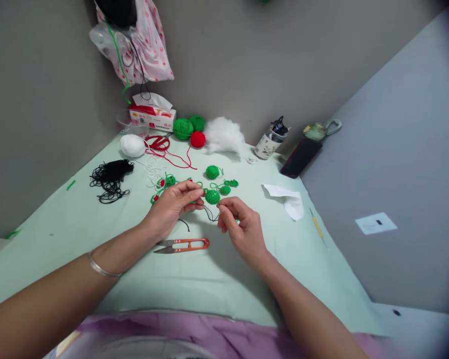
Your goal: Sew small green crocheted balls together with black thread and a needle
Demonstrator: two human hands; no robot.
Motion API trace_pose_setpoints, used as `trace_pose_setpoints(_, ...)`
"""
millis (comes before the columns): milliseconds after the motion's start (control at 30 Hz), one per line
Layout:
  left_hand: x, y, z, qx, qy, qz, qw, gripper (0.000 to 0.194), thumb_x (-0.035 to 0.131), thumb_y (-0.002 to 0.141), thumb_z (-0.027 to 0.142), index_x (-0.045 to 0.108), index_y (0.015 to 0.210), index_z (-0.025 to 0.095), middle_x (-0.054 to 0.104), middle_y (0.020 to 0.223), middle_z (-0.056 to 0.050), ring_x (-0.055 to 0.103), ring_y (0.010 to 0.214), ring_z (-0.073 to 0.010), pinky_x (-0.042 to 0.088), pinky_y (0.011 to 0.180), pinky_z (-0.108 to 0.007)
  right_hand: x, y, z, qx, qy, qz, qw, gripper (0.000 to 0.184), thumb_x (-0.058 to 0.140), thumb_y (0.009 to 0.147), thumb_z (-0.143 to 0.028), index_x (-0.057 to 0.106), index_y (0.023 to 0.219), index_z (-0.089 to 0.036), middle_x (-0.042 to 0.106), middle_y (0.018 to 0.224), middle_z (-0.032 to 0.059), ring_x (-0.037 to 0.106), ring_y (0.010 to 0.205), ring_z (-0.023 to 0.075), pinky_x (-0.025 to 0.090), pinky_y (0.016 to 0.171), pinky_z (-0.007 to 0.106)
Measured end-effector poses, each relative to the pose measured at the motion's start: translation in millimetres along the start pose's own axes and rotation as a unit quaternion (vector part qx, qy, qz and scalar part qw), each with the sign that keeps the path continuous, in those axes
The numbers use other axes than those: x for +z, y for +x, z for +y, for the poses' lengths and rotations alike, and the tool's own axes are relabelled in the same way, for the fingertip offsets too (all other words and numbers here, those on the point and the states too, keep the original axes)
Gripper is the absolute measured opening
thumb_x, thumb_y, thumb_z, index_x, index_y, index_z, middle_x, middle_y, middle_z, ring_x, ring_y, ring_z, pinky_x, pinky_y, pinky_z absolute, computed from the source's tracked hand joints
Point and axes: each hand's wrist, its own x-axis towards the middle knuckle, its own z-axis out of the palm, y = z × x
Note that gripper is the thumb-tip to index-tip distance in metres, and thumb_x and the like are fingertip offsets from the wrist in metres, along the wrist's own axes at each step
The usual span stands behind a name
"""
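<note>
My left hand [172, 205] pinches a small green crocheted ball [212, 197] from the left, fingers closed on it. My right hand [241, 227] is closed in a pinch just right of and below the ball, holding a thin black thread [209, 215] that hangs from it. Both hands hover over the pale green table [78, 224]. Orange-handled thread snips [183, 245] lie on the table just below my hands. More small green crocheted pieces [212, 172] lie beyond the ball.
A tangle of black thread [110, 177] lies at left, with a white yarn ball [132, 145], red yarn [197, 139], green yarn balls [183, 128], white stuffing [224, 134] and a tissue box [152, 115] at the back. A cup [268, 143], phone [300, 157], crochet hook [317, 227] and crumpled tissue [290, 199] sit right.
</note>
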Motion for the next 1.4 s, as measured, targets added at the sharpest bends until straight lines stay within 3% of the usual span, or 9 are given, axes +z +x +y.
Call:
trace_pose_setpoints(267, -7.6, 1.4, 7.4, 0.013, -0.005, 0.065, 0.998, 0.02, 0.073, 0.083, 0.033, 0.066, 0.081, 0.015, 0.064, 0.085, -0.001, 0.061, 0.072, -0.0095, 0.055, 0.069, -0.022, -1.4, 0.5, -0.7, 0.01, 0.057, 0.02, 0.998, 0.013, 0.053, 0.097, -0.027, 0.058, 0.089, -0.019, 0.059, 0.059, -0.0042, 0.052, 0.05, 0.0093, 0.043, 0.053, 0.022)
trace_pose_setpoints(500, -26.2, 13.5, 22.4, 0.071, -0.082, 0.167, 0.98, 0.014, 0.067, 0.077, 0.017, 0.059, 0.066, 0.016, 0.071, 0.094, -0.004, 0.065, 0.099, -0.0143, 0.054, 0.088, -0.026, -2.5, 2.3, 2.6, 0.036, 0.14, 0.028, 0.989, 0.014, 0.056, 0.096, -0.03, 0.06, 0.089, -0.019, 0.06, 0.058, -0.0038, 0.054, 0.049, 0.0096, 0.045, 0.051, 0.023)
trace_pose_setpoints(600, -60.7, 19.6, 47.6, 0.174, -0.037, 0.214, 0.96, 0.02, 0.069, 0.083, 0.023, 0.058, 0.067, 0.02, 0.071, 0.088, 0.005, 0.062, 0.107, -0.0147, 0.049, 0.099, -0.029, -3.8, 3.9, 2.3, 0.04, 0.156, 0.037, 0.986, 0.015, 0.057, 0.096, -0.032, 0.061, 0.09, -0.019, 0.061, 0.058, -0.0039, 0.054, 0.048, 0.0093, 0.045, 0.051, 0.023)
trace_pose_setpoints(700, -88.4, 22.1, 67.0, 0.316, 0.192, 0.261, 0.892, 0.008, 0.076, 0.079, 0.022, 0.069, 0.08, 0.027, 0.07, 0.107, 0.009, 0.048, 0.131, -0.0236, 0.041, 0.107, -0.035, -3.7, 4.6, 2.5, 0.045, 0.159, 0.038, 0.985, 0.016, 0.058, 0.095, -0.034, 0.06, 0.09, -0.019, 0.061, 0.058, -0.0039, 0.054, 0.048, 0.0095, 0.045, 0.052, 0.023)
trace_pose_setpoints(800, -80.5, 18.3, 65.6, 0.369, 0.318, 0.244, 0.838, 0.046, 0.083, 0.074, 0.022, 0.069, 0.116, 0.031, 0.055, 0.141, 0.008, 0.034, 0.142, -0.0268, 0.034, 0.113, -0.036, -1.3, 3.9, 3.1, 0.045, 0.156, 0.022, 0.987, 0.017, 0.057, 0.096, -0.035, 0.06, 0.091, -0.019, 0.061, 0.06, -0.0034, 0.055, 0.05, 0.0098, 0.045, 0.053, 0.023)
trace_pose_setpoints(1033, 2.6, -9.9, 28.7, 0.182, 0.234, -0.016, 0.955, 0.038, 0.063, 0.093, 0.037, 0.062, 0.13, 0.028, 0.063, 0.134, -0.006, 0.053, 0.131, -0.0247, 0.041, 0.104, -0.033, 4.0, 1.4, 5.1, 0.03, 0.127, -0.011, 0.991, 0.016, 0.054, 0.098, -0.034, 0.058, 0.091, -0.019, 0.061, 0.063, -0.0028, 0.056, 0.053, 0.0105, 0.046, 0.057, 0.024)
trace_pose_setpoints(1133, 6.4, -13.3, 22.3, 0.119, 0.246, -0.058, 0.96, 0.031, 0.065, 0.091, 0.039, 0.069, 0.119, 0.027, 0.07, 0.114, -0.005, 0.063, 0.105, -0.0217, 0.047, 0.088, -0.03, 4.1, 0.0, 6.3, 0.025, 0.122, -0.018, 0.992, 0.017, 0.054, 0.098, -0.034, 0.058, 0.092, -0.02, 0.061, 0.064, -0.0027, 0.056, 0.054, 0.0109, 0.047, 0.057, 0.025)
trace_pose_setpoints(1233, -0.4, -10.2, 21.1, 0.092, 0.277, -0.044, 0.955, 0.027, 0.065, 0.09, 0.043, 0.072, 0.108, 0.024, 0.066, 0.082, -0.001, 0.054, 0.068, -0.015, 0.042, 0.065, -0.027, 3.8, -1.1, 6.2, 0.016, 0.121, -0.021, 0.992, 0.017, 0.053, 0.098, -0.034, 0.059, 0.092, -0.02, 0.062, 0.065, -0.0023, 0.057, 0.055, 0.011, 0.047, 0.057, 0.025)
trace_pose_setpoints(1400, -4.0, -6.3, 23.4, 0.089, 0.298, -0.043, 0.949, 0.023, 0.063, 0.09, 0.043, 0.073, 0.088, 0.022, 0.052, 0.066, 0.002, 0.042, 0.06, -0.0138, 0.031, 0.057, -0.027, 2.9, -0.6, 4.5, 0.01, 0.119, 0.012, 0.993, 0.016, 0.055, 0.098, -0.033, 0.058, 0.09, -0.02, 0.063, 0.064, -0.0022, 0.058, 0.054, 0.011, 0.048, 0.057, 0.025)
